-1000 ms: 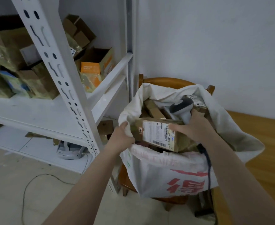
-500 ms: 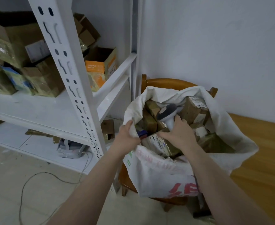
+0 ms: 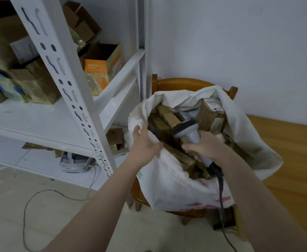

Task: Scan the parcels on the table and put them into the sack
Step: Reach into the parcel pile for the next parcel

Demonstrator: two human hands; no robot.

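The left hand (image 3: 145,144) grips the near-left rim of the sack (image 3: 176,184); the right hand (image 3: 206,149) grasps the scanner (image 3: 188,129) above the parcels (image 3: 208,118) inside. Pulled hard, the full sack (on a chair (image 3: 183,83)) may tip.

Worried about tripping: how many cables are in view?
2. The scanner cable hangs from the right hand; the floor cable loops beside the shelf. Others may be hidden.

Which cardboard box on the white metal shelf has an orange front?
The open-topped cardboard box at the right end of the white metal shelf, nearest the white sack: its front is orange, the other boxes are brown.
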